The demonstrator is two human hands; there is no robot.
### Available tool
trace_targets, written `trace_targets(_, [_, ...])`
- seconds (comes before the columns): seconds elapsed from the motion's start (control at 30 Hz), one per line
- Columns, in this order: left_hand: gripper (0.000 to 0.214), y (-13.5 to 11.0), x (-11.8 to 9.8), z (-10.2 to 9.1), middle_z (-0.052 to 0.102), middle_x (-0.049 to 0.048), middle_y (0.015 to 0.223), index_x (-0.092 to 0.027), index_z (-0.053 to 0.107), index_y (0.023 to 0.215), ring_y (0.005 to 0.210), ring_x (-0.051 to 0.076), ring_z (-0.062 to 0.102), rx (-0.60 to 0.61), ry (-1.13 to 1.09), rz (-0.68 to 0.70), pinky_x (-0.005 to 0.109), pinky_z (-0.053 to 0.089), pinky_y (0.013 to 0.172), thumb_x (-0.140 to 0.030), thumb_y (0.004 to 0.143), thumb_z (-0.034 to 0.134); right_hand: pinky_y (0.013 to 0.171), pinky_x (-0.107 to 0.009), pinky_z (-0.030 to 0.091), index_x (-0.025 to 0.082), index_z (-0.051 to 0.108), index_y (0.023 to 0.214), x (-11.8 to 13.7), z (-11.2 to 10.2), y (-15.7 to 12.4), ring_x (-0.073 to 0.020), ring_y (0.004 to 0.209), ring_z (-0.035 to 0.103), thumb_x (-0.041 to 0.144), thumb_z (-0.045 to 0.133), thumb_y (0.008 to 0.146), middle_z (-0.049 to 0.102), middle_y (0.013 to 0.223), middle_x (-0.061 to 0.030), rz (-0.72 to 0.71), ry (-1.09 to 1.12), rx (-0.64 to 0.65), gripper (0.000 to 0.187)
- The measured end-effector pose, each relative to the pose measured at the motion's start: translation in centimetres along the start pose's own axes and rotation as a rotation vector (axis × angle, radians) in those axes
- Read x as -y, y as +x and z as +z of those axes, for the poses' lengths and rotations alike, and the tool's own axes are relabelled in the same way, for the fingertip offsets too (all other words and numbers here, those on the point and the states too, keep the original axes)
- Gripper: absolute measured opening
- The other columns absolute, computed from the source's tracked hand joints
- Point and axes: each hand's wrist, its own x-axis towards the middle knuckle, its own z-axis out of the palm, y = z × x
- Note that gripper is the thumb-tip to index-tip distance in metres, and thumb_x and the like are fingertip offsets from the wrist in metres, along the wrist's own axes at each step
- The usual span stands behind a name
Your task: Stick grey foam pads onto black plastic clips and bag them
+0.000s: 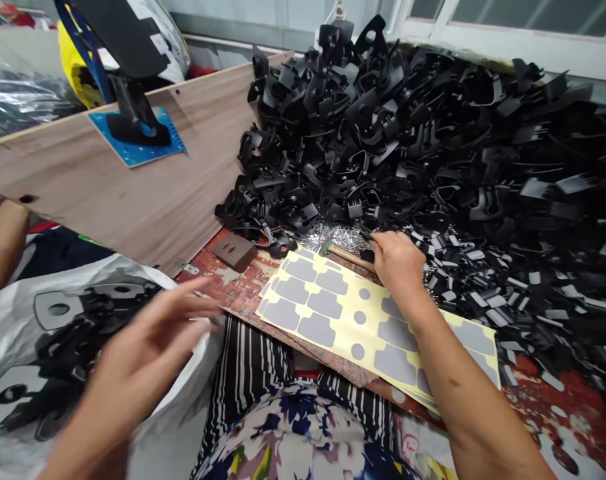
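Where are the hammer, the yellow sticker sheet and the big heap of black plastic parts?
hammer [347, 254]: head view, on its wooden handle.
yellow sticker sheet [345, 328]: head view, on a bare yellow patch.
heap of black plastic parts [407, 133]: head view, on the heap's middle.

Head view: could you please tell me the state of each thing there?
left hand, open, blurred, over the white bag.
right hand, fingers curled by the hammer handle; grip hidden.
white bag, mouth open.
sticker sheets, lying flat, stacked.
black plastic parts, heaped loose.
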Motion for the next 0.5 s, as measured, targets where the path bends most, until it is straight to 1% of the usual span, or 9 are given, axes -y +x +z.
trace_targets(0.07, [0.068, 1.5, 0.5, 4.0, 0.074, 0.013, 0.112, -0.023, 0.049, 0.15, 0.103, 0.03, 0.07, 0.247, -0.257, -0.154, 0.038, 0.061, 0.085, -0.045, 0.09, 0.075, 0.078, -0.038, 0.048, 0.018, 0.076, 0.114, 1.6, -1.7, -3.1, -0.0255, 0.091, 0.064, 0.013, 0.051, 0.103, 0.078, 0.101, -0.0094, -0.124, -0.053, -0.057, 0.028])
trace_targets(0.1, [0.078, 2.4, 0.8, 6.5, 0.073, 0.0146, 0.114, -0.023, 0.041, 0.155, 0.105, 0.029, 0.07, 0.375, -0.399, -0.24, 0.04, 0.06, 0.087, -0.042, 0.089, 0.077, 0.079, -0.038, 0.05, 0.018, 0.075, 0.116, 2.6, -2.3, -4.8, -0.0251, 0.091, 0.065, 0.011, 0.051, 0.103, 0.078, 0.103, -0.009, -0.196, -0.034, -0.073, 0.028])
trace_targets(0.13, [0.083, 3.4, 1.0, 9.0, 0.072, 0.0146, 0.117, -0.025, 0.035, 0.159, 0.105, 0.028, 0.07, 0.456, -0.514, -0.312, 0.04, 0.06, 0.088, -0.038, 0.089, 0.077, 0.08, -0.039, 0.052, 0.018, 0.074, 0.119, 3.5, -2.7, -6.5, -0.0249, 0.093, 0.065, 0.01, 0.052, 0.103, 0.078, 0.105, -0.0089, -0.272, 0.016, -0.086, 0.028])
trace_targets(0.17, [0.084, 4.4, 1.3, 11.3, 0.07, 0.0131, 0.117, -0.027, 0.032, 0.16, 0.101, 0.026, 0.07, 0.492, -0.595, -0.367, 0.039, 0.06, 0.086, -0.033, 0.089, 0.077, 0.083, -0.04, 0.054, 0.017, 0.072, 0.122, 4.4, -3.0, -8.2, -0.0251, 0.096, 0.066, 0.01, 0.053, 0.103, 0.078, 0.107, -0.0092, -0.343, 0.086, -0.098, 0.028])
trace_targets(0.23, [0.079, 6.2, 1.7, 14.8, 0.068, 0.0086, 0.11, -0.027, 0.04, 0.154, 0.087, 0.019, 0.069, 0.465, -0.652, -0.424, 0.032, 0.059, 0.076, -0.02, 0.085, 0.076, 0.092, -0.043, 0.057, 0.017, 0.069, 0.128, 5.9, -3.2, -10.9, -0.0261, 0.106, 0.067, 0.009, 0.053, 0.103, 0.076, 0.114, -0.0107, -0.409, 0.25, -0.106, 0.031])
trace_targets(0.3, [0.069, 7.5, 1.8, 16.4, 0.064, 0.0039, 0.101, -0.025, 0.05, 0.143, 0.073, 0.012, 0.063, 0.394, -0.61, -0.404, 0.024, 0.055, 0.066, -0.008, 0.079, 0.072, 0.099, -0.046, 0.057, 0.019, 0.068, 0.131, 6.6, -3.5, -12.8, -0.0268, 0.116, 0.065, 0.007, 0.05, 0.103, 0.073, 0.124, -0.0124, -0.296, 0.383, -0.091, 0.035])
trace_targets(0.37, [0.063, 8.5, 1.9, 16.7, 0.06, 0.0013, 0.098, -0.028, 0.053, 0.134, 0.067, 0.01, 0.059, 0.371, -0.542, -0.348, 0.022, 0.055, 0.062, -0.005, 0.077, 0.068, 0.099, -0.045, 0.057, 0.022, 0.068, 0.13, 7.1, -3.9, -14.3, -0.0258, 0.117, 0.065, 0.006, 0.049, 0.102, 0.07, 0.127, -0.0124, -0.087, 0.504, -0.047, 0.037])
trace_targets(0.43, [0.06, 9.5, 1.9, 16.4, 0.058, 0.0004, 0.1, -0.031, 0.051, 0.128, 0.067, 0.011, 0.06, 0.412, -0.489, -0.334, 0.029, 0.06, 0.063, -0.005, 0.076, 0.066, 0.095, -0.042, 0.059, 0.023, 0.069, 0.125, 7.5, -4.1, -15.4, -0.0239, 0.113, 0.067, 0.007, 0.05, 0.102, 0.07, 0.122, -0.0113, 0.051, 0.63, 0.052, 0.034])
trace_targets(0.5, [0.055, 10.3, 2.3, 16.2, 0.057, 0.0006, 0.1, -0.029, 0.048, 0.12, 0.068, 0.013, 0.06, 0.482, -0.437, -0.372, 0.038, 0.064, 0.063, -0.005, 0.074, 0.065, 0.093, -0.041, 0.059, 0.024, 0.07, 0.12, 8.1, -3.7, -16.3, -0.024, 0.111, 0.067, 0.01, 0.051, 0.102, 0.071, 0.118, -0.0108, 0.075, 0.714, 0.156, 0.03])
